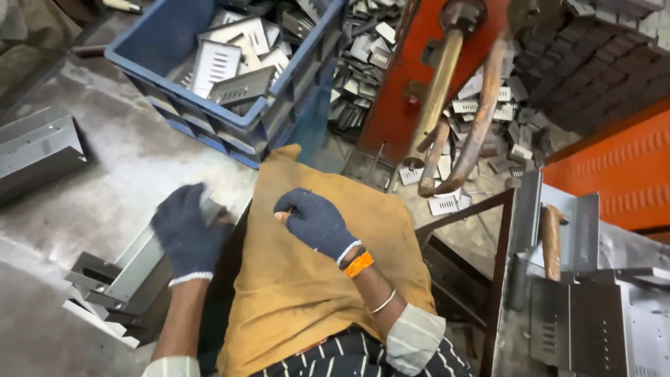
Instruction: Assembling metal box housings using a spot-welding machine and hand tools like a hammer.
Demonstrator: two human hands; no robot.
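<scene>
At the far left a grey sheet-metal box (pixel 35 150) is seen lying on the concrete floor (pixel 125 160). Nearer, the left hand (pixel 187 234), in a dark knitted glove, is laid on the top piece of a stack of folded metal brackets (pixel 112 290) by the left knee; whether it is gripped cannot be told. Behind, a blue crate (pixel 181 105) is filled with slotted metal plates (pixel 223 66). The gloved right hand (pixel 315 223) is rested on an ochre cloth (pixel 300 293) over the lap, fingers curled, nothing visibly held. To the right a red machine (pixel 401 91) with copper arms (pixel 436 91) is seen.
</scene>
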